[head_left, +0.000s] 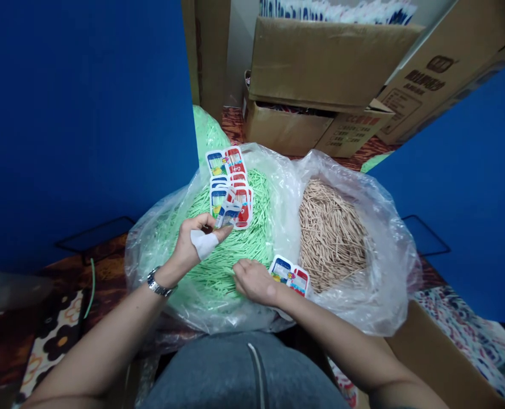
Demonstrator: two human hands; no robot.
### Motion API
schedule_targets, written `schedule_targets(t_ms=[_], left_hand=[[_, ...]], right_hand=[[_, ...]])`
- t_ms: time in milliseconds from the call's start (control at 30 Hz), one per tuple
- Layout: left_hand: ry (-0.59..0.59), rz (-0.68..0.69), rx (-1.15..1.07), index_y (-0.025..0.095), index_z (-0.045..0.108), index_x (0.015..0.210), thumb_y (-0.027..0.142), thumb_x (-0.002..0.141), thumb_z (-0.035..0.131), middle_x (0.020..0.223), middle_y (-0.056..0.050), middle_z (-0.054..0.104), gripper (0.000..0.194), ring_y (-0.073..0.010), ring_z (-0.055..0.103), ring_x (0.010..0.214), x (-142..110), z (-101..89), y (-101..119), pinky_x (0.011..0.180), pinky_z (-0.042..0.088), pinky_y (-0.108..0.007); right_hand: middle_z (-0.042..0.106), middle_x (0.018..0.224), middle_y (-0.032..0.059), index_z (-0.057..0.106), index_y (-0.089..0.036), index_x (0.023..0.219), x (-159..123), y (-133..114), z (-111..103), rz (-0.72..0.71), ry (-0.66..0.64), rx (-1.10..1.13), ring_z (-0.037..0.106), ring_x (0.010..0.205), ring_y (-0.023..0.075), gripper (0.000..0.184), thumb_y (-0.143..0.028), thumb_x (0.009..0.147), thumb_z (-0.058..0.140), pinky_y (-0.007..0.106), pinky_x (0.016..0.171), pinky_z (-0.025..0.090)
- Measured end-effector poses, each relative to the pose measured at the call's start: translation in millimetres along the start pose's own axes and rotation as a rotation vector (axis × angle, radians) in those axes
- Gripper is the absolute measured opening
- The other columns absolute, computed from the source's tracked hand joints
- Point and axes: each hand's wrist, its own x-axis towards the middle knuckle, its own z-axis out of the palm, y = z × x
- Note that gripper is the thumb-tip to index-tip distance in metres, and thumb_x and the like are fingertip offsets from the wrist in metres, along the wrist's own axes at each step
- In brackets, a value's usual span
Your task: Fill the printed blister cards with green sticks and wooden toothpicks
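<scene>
My left hand [189, 243], with a white patch near the thumb and a metal watch at the wrist, pinches a small printed packet [229, 215]. The packet is tilted and its blue and red print shows. Below it, several flat blue-and-red packets [226, 162] lie overlapping on a heap of thin green sticks [218, 267] in a clear plastic bag. My right hand [254, 280] rests low on the green sticks with its fingers curled together; what is in them is hidden. Close beside its wrist lies another blue-and-red packet [289, 274].
A second clear bag [388, 267] of thin brown sticks [333, 233] stands on the right. Cardboard boxes [320, 62] are stacked behind, the top one filled with packets. Blue panels [82, 113] rise at both sides. Another box [435, 352] with printed packets is at lower right.
</scene>
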Motion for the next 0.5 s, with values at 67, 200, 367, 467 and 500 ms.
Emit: schedule_targets(t_ms=[67, 200, 367, 467, 500], left_hand=[[0.014, 0.005, 0.022, 0.017, 0.045, 0.057, 0.031, 0.067, 0.075, 0.053, 0.006, 0.040, 0.035, -0.0064, 0.034, 0.047, 1.1, -1.3, 0.3, 0.043, 0.027, -0.021], [0.038, 0.018, 0.055, 0.018, 0.043, 0.055, 0.032, 0.068, 0.075, 0.051, 0.007, 0.036, 0.038, -0.0062, 0.031, 0.046, 2.3, -2.9, -2.0, 0.042, 0.024, -0.021], [0.056, 0.010, 0.088, 0.018, 0.045, 0.056, 0.033, 0.067, 0.076, 0.050, 0.007, 0.038, 0.036, -0.0062, 0.031, 0.045, 2.1, -2.8, -8.1, 0.042, 0.023, -0.021], [0.065, 0.010, 0.087, 0.017, 0.048, 0.056, 0.033, 0.067, 0.076, 0.051, 0.006, 0.042, 0.034, -0.0066, 0.033, 0.045, 1.6, -3.3, -10.4, 0.042, 0.025, -0.021], [0.064, 0.011, 0.079, 0.017, 0.048, 0.056, 0.033, 0.067, 0.076, 0.051, 0.006, 0.042, 0.034, -0.0066, 0.034, 0.045, 1.5, -3.7, -11.0, 0.042, 0.026, -0.021]], right_hand=[[0.063, 0.089, 0.0105, 0.051, -0.014, 0.093, -0.7, 4.8, -12.6, 0.038, 0.036, 0.149, 0.059, 0.084, 0.0200, 0.015, -0.022, 0.092, 0.039, 0.034, 0.077, 0.044], [0.064, 0.079, 0.0026, 0.046, -0.019, 0.090, -0.7, 15.5, -33.7, 0.065, 0.139, 0.623, 0.061, 0.073, 0.0148, 0.018, -0.026, 0.096, 0.031, 0.030, 0.074, 0.046], [0.060, 0.085, 0.0016, 0.041, -0.021, 0.095, 11.6, 28.3, -28.3, 0.133, 0.342, 1.206, 0.062, 0.075, 0.0134, 0.024, -0.042, 0.096, 0.030, 0.032, 0.074, 0.051], [0.057, 0.091, 0.0023, 0.040, -0.021, 0.099, 16.3, 36.4, -23.3, 0.174, 0.399, 1.363, 0.062, 0.074, 0.0124, 0.026, -0.045, 0.095, 0.034, 0.031, 0.071, 0.053], [0.057, 0.088, 0.0013, 0.040, -0.020, 0.097, 15.2, 39.1, -24.0, 0.170, 0.396, 1.346, 0.061, 0.071, 0.0116, 0.026, -0.045, 0.094, 0.034, 0.030, 0.070, 0.053]])
